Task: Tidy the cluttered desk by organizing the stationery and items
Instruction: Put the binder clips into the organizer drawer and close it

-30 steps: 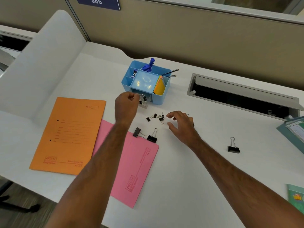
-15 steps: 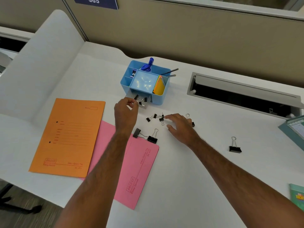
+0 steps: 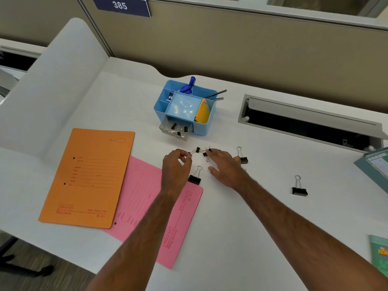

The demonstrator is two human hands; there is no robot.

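A blue desk organizer (image 3: 202,128) stands mid-desk, its clear front drawer (image 3: 168,131) pulled out with several small black binder clips inside. Loose small clips (image 3: 197,149) lie in front of it. My left hand (image 3: 176,164) is curled, thumb and fingertips pinching a small black clip (image 3: 190,153). My right hand (image 3: 227,168) lies flat with straight fingers, fingertips touching another small clip (image 3: 205,154). Larger clips sit between my hands (image 3: 194,179), beside my right hand (image 3: 243,159), and far right (image 3: 299,191).
An orange folder (image 3: 88,177) overlaps a pink folder (image 3: 147,206) at the left. An open cable tray (image 3: 304,127) is recessed at the back right. Green books lie at the right edge (image 3: 375,166) and the bottom right (image 3: 380,255). A white divider (image 3: 52,80) rises on the left.
My left hand drew back from the organizer's drawer down to the loose clips and pinched one. My right hand reached further left onto the small clips.
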